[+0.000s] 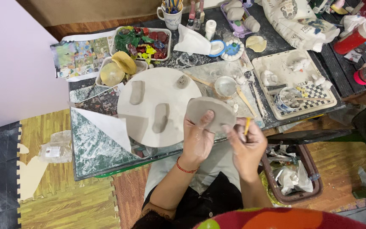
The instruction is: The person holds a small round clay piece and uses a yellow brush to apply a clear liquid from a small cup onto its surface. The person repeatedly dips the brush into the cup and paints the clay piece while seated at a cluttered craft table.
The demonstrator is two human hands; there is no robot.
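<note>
My left hand, with a red thread bracelet at the wrist, holds up a flat oval slab of grey clay, thumb pressed on its face. My right hand is closed around a thin yellow wooden tool whose tip points up beside the slab's right edge. Just left of the slab lies a round pale board bearing two elongated clay lumps and one small round clay lump.
A small bowl with wooden sticks sits behind the slab. A cream tray holds clay bits and a cup. Tray of coloured pieces, mug of brushes, paint bottles, a white sack, and a bin at floor right.
</note>
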